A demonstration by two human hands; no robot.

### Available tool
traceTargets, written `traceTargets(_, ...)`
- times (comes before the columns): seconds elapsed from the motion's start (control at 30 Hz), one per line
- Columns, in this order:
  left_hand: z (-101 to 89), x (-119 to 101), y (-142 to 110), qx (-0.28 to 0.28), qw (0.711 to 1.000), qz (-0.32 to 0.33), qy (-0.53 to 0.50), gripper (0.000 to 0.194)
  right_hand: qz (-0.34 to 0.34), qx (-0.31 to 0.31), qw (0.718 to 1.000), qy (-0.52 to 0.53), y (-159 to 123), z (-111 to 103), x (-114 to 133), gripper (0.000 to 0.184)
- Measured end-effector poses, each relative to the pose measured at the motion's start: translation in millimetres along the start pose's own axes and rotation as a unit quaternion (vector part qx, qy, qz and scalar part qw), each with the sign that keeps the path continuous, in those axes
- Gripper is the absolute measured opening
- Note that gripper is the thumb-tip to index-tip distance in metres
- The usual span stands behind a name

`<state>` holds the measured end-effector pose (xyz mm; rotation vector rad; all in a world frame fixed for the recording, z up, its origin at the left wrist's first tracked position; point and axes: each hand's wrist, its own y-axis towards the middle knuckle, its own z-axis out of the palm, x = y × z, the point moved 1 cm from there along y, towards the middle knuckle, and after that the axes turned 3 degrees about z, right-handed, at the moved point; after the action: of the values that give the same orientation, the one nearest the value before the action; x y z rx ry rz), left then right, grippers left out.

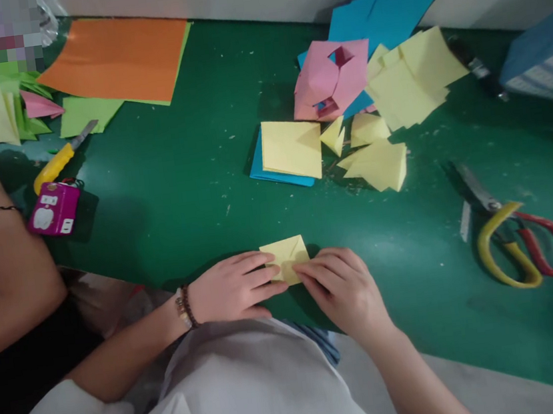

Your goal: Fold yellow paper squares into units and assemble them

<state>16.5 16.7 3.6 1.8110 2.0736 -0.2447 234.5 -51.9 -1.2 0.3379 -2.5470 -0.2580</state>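
A small yellow folded paper (287, 253) lies on the green table near its front edge, with a crease running across its upper right part. My left hand (238, 285) rests over its left side, fingers stretched out and fingertips on the paper. At the right edge, my right hand (344, 286) pinches the paper between thumb and fingers. The fingertips hide part of that edge. Beyond the hands sits a stack of yellow paper squares (292, 149) on blue paper (257, 165). Several folded yellow pieces (377, 164) are beside it.
Scissors (505, 226) lie at right, near a blue box (545, 56). A pink folded paper shape (331, 76) and blue sheets (383, 9) are at the back. Left are orange paper (122, 58), a yellow cutter (57, 163), a purple box (55, 207) and another person's arm (2, 247).
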Motion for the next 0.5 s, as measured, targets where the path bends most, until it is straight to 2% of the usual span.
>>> traceTargets(0.3, 1.2, 0.3, -1.3, 0.004, 1.0, 0.003, 0.006, 0.051, 0.019, -0.017, 1.0, 0.006, -1.7, 2.3, 1.4, 0.015)
traceTargets(0.5, -1.1, 0.8, 0.1, 0.035, 0.999, 0.008, 0.026, 0.051, 0.017, -0.031, 0.999, 0.007, -1.6, 4.2, 1.4, 0.014)
